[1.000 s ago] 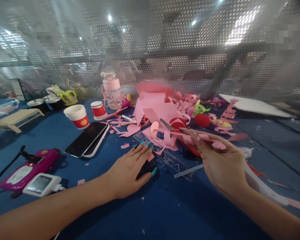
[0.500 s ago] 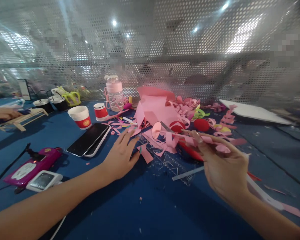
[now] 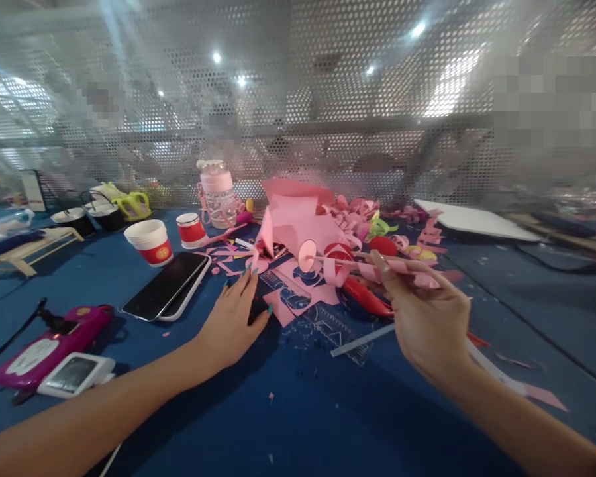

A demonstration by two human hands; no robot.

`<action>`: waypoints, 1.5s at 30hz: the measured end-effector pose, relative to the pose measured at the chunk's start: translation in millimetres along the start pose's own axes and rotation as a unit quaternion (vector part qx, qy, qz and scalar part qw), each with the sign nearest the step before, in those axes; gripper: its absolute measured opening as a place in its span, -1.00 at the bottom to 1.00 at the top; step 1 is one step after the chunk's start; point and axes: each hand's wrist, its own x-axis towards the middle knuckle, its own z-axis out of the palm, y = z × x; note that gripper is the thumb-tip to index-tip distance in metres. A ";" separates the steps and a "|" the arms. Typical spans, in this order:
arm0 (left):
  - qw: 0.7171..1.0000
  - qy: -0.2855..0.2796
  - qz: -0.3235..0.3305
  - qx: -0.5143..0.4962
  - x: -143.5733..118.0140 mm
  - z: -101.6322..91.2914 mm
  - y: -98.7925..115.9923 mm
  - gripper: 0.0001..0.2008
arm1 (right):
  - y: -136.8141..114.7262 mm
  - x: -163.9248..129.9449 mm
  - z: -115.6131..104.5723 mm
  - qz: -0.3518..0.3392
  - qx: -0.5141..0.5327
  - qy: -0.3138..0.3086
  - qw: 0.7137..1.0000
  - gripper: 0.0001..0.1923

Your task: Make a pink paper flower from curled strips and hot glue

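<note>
My right hand (image 3: 430,321) is raised over the blue table (image 3: 298,411) and pinches a thin stick wrapped in pink paper strips (image 3: 362,265), which points left and ends in a small pink disc (image 3: 306,256). My left hand (image 3: 233,318) lies flat on the table with fingers spread, its fingertips at a pink paper scrap (image 3: 281,308) and beside a clear ruler (image 3: 328,324). Red scissors (image 3: 365,298) lie under the stick.
A heap of pink paper sheets and curls (image 3: 302,222) fills the middle. Two stacked phones (image 3: 166,286), red-and-white paper cups (image 3: 149,242), a pink bottle (image 3: 217,189), a magenta device (image 3: 44,341) and a white board (image 3: 471,220) lie around. Perforated metal mesh (image 3: 328,99) backs the table.
My left hand lifted off a dark object, slid forward and left, and now rests by the pink scrap. My right hand kept the stick and drifted slightly left.
</note>
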 end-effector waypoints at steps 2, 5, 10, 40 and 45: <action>0.998 0.027 -0.022 -0.050 -0.1 -3.1 3.2 -0.42 | 0.2 0.3 -0.2 0.007 -0.003 -0.011 1.000 -0.91; 0.981 0.064 -0.042 -0.181 0.4 -6.1 5.5 -0.44 | 0.0 0.8 -0.5 0.023 -0.010 -0.009 1.000 -0.90; 0.933 0.091 -0.069 -0.342 3.3 -7.9 1.6 -0.34 | 0.9 1.2 -1.2 0.013 -0.005 -0.016 1.000 -0.90; 0.980 0.016 0.002 0.197 5.4 -16.9 -3.7 -0.68 | 3.1 4.0 2.1 0.152 0.088 -0.003 0.985 -0.85; 0.948 0.044 -0.099 0.301 4.8 -29.0 11.4 -0.52 | 1.5 3.6 2.6 0.188 0.101 -0.010 0.977 -0.87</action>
